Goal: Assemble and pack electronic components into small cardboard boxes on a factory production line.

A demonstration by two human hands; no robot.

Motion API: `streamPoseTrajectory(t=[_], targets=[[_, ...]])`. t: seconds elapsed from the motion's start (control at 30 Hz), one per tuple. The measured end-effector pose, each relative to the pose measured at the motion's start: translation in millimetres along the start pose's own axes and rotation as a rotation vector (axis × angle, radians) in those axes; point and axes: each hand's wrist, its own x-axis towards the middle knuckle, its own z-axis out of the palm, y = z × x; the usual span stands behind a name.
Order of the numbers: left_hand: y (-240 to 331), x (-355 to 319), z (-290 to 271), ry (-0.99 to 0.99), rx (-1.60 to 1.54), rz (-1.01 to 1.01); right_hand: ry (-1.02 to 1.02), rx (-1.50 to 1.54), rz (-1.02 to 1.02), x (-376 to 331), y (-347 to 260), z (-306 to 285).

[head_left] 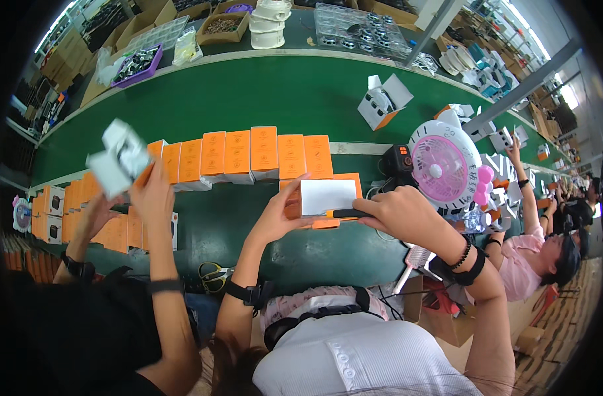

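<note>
In front of me is a small orange and white box (328,196), its white face turned up. My left hand (276,216) is wrapped round the box's left side, thumb and fingers on its edges. My right hand (400,212) is closed round a slim tool with a black and orange handle (346,213). The tool lies along the near edge of the white face, pointing left. What sort of tip it has is too small to make out. Just beyond the box stands a row of orange boxes (264,148).
A pink and white cat-shaped fan (440,167) stands at right beside a black device (398,160). Scissors (213,277) and a pale brush (415,261) lie near me. An opened box (384,101) sits on the green belt (248,92). At left, a co-worker's hands (151,188) hold another box (120,158).
</note>
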Motion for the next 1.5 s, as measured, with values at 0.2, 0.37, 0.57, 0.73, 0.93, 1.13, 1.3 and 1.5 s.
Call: streamPoseTrajectory(t=[0.2,0.37,0.57,0.73,0.93,1.13,1.3,1.5], targets=[[0.2,1.8,-1.4,-0.017,0.004,0.018,0.012,-0.05,0.044,-2.7,-6.1,2.6],[-2.0,1.8,-2.6,-0.003,0.05,0.052,0.002,0.004,0.048,0.2,-3.0,5.8],[-3.7,1.8,-2.7,-0.014,0.07,0.042,-0.019,-0.142,0.1,-8.7,-15.4,-1.3],[1.1,1.2,-1.8,-0.004,0.091,0.078,-0.104,-0.146,0.172,-31.7,-2.0,-16.0],[23.9,-0.3,-12.4,0.103,0.254,0.22,0.222,0.337,0.318,-71.4,4.7,10.3],[56.2,7.0,-19.8,-0.04,0.41,0.227,-0.155,0.701,0.517,-110.4,-4.8,101.4],[66.9,1.0,-15.7,-0.05,0.592,0.22,0.001,0.41,0.525,-107.6,-5.0,173.2],[51.6,-8.5,-3.6,0.027,0.599,0.241,0.351,0.387,0.509,-63.3,4.8,142.5]])
